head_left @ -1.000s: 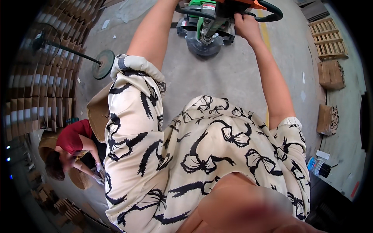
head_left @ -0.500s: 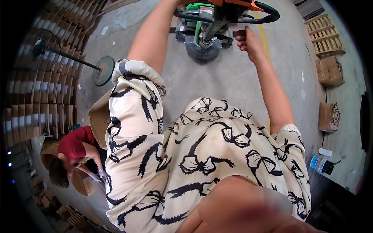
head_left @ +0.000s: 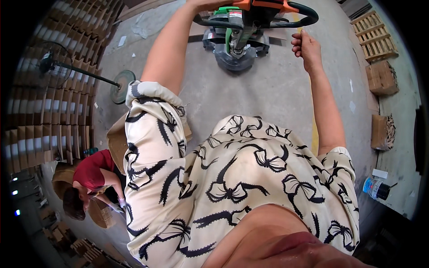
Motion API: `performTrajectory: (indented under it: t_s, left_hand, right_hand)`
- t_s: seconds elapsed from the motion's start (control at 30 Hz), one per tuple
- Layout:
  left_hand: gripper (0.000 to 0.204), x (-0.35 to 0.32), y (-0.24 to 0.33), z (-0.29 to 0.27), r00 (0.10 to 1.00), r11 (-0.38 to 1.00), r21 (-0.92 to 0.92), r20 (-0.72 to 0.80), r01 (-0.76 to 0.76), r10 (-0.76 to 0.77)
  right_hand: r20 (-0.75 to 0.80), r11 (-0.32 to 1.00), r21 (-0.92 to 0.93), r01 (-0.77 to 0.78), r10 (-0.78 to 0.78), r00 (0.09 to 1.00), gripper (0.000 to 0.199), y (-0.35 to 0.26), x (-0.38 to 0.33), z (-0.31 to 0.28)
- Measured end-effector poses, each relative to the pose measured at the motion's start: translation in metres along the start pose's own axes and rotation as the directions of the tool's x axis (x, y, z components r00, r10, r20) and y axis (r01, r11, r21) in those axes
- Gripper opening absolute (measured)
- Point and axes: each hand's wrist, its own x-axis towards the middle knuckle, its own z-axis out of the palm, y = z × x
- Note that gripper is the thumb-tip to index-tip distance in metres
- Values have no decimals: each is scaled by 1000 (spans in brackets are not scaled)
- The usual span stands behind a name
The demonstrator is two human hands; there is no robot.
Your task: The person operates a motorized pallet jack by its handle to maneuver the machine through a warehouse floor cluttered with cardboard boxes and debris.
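An electric pallet truck (head_left: 235, 53) stands ahead of me, with a green and dark body and a clear, shiny cover low at its front. Its control handle (head_left: 268, 11) is black and orange with a rounded loop on each side. My left hand (head_left: 213, 4) is closed on the left part of that handle, its fingers partly cut off by the upper edge of the picture. Just below the right loop, my right hand (head_left: 309, 49) hangs in the air, apart from the handle. Its fingers are curled in, and nothing shows in them.
On the left stand stacked cardboard pieces (head_left: 31, 107) and a fan on a round base (head_left: 123, 87). A person in red (head_left: 94, 172) bends over cardboard at lower left. A wooden pallet (head_left: 374, 35), brown bundles (head_left: 383, 78) and a tub (head_left: 375, 188) line the right side.
My right hand has moved to the right, farther from the pallet truck, its fingers still curled. My left hand stays at the handle.
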Motion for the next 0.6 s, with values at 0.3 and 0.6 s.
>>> performTrajectory:
  t_s: [0.3,0.6]
  left_hand:
    - [48,7,-3,8,922,956,113,-255,-271,291]
    - [32,-86,-118,166,687,987,-118,-727,-105,-14]
  right_hand:
    - [38,994,-18,-110,111,993,42,54,-10,0]
    - [64,790,-535,-298,390,919,41,214,-119,-63]
